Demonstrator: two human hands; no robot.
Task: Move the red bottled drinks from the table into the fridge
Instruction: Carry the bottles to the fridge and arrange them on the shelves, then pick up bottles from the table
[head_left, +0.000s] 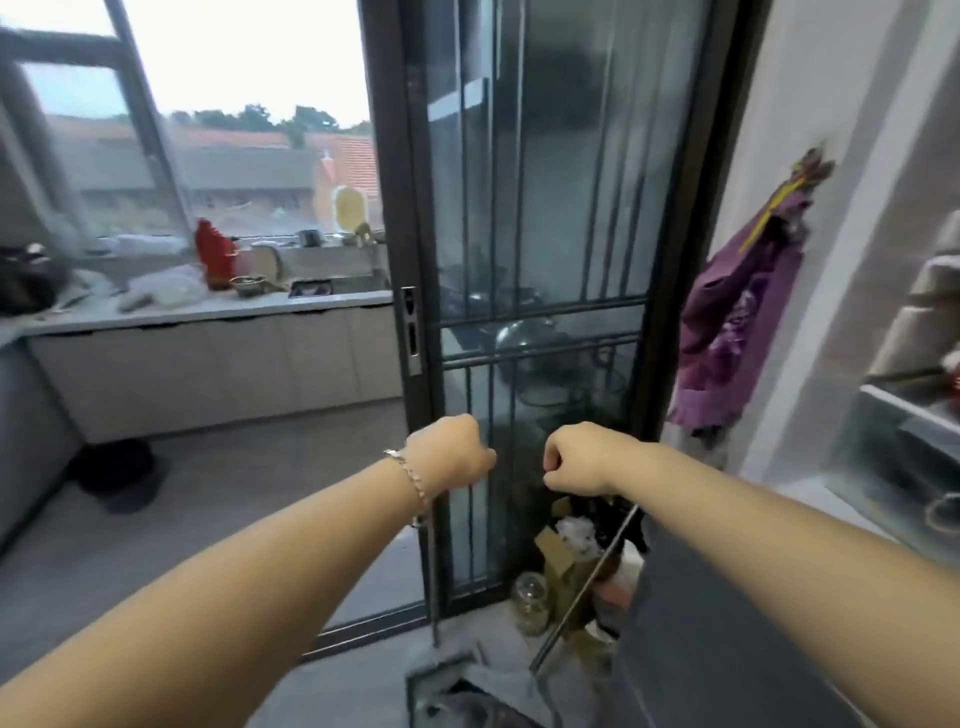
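Observation:
No red bottled drink shows near my hands. My left hand (451, 452), with a bracelet on the wrist, and my right hand (576, 458) are both stretched forward as closed fists, and I see nothing in either. They hover in front of a dark-framed sliding glass door (540, 218). At the far right edge is what looks like the open fridge interior (904, 431) with a glass shelf. Its dark grey door (727, 623) lies under my right forearm. A red bottle-shaped container (213, 254) stands far off on the kitchen counter, too blurred to identify.
Beyond the doorway at left runs a cluttered kitchen counter (208, 312) under a window. A purple cloth (737, 322) hangs on the right wall. A glass jar (530, 603), boxes and a dustpan (467, 691) with thin handles sit on the floor by the door's base.

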